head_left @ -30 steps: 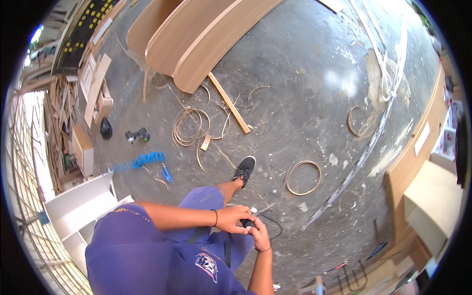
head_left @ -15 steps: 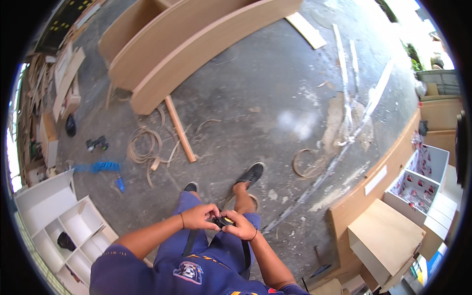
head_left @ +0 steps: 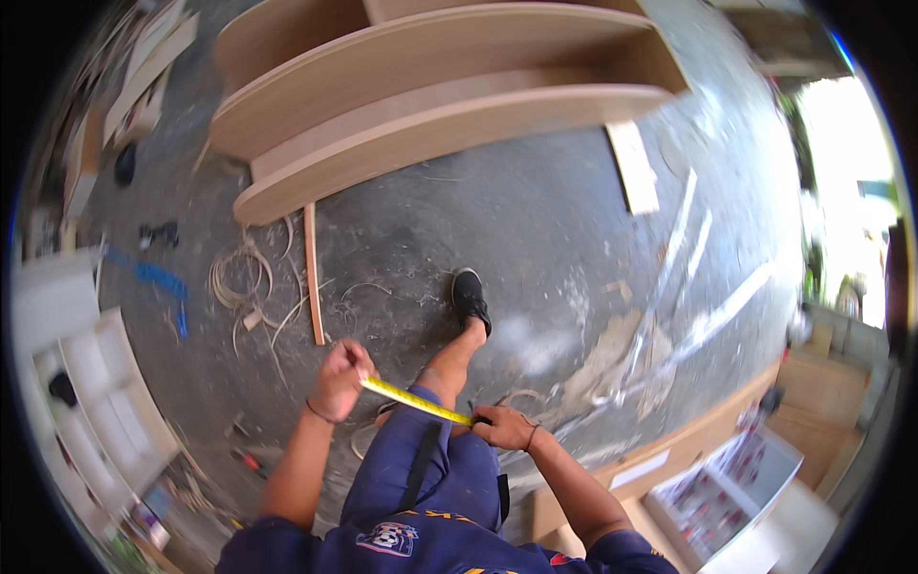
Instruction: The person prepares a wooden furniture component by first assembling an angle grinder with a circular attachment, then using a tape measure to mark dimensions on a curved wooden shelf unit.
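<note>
A yellow tape measure is stretched between my two hands, above my left thigh. My left hand pinches the free end of its blade. My right hand is wrapped round the dark case, which is mostly hidden by the fingers. The blade runs slightly downward from left to right. Ahead of me on the floor lies a large curved wooden shelf unit, with a thin wooden strip reaching from its near edge toward my left hand.
Coiled edging strips and a blue coiled hose lie on the left. A white compartment cabinet stands at the lower left. Long pale strips and a board lie on the right. A divided white box is at lower right.
My hands have moved apart, drawing the yellow blade out of the case. The view has shifted as I stepped forward, and the shelf unit shows more of its inside.
</note>
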`<state>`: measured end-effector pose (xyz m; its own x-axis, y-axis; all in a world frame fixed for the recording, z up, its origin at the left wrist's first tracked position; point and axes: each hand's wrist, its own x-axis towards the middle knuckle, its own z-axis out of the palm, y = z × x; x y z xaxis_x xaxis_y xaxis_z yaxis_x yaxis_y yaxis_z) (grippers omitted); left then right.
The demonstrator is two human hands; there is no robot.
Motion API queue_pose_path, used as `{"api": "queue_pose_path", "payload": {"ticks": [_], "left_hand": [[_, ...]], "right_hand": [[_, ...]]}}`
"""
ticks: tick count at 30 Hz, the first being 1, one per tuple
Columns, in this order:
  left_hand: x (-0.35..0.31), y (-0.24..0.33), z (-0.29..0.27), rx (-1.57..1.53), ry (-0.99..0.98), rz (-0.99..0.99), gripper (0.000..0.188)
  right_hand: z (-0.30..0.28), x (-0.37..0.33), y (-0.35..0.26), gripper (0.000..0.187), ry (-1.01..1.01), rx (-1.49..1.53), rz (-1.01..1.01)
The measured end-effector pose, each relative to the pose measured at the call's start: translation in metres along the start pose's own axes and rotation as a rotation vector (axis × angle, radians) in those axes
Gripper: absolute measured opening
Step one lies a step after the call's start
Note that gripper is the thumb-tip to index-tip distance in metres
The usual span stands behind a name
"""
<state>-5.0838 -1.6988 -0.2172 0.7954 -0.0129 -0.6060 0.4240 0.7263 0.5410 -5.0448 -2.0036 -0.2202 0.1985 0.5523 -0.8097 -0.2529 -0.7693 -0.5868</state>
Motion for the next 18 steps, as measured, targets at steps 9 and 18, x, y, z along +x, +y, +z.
{"api": "queue_pose_path", "payload": {"ticks": [9, 18], "left_hand": [[0.162, 0.002, 0.0, -0.464, 0.384, 0.359, 0.009], [0.299, -0.103, 0.076, -0.281, 0.69, 0.208, 0.04]], "right_hand": [[-0.202, 0.053, 0.048, 0.03, 0.024, -0.397, 0.099], [-0.351, 0.199, 0.053, 0.032, -0.019, -0.742, -0.128]]}}
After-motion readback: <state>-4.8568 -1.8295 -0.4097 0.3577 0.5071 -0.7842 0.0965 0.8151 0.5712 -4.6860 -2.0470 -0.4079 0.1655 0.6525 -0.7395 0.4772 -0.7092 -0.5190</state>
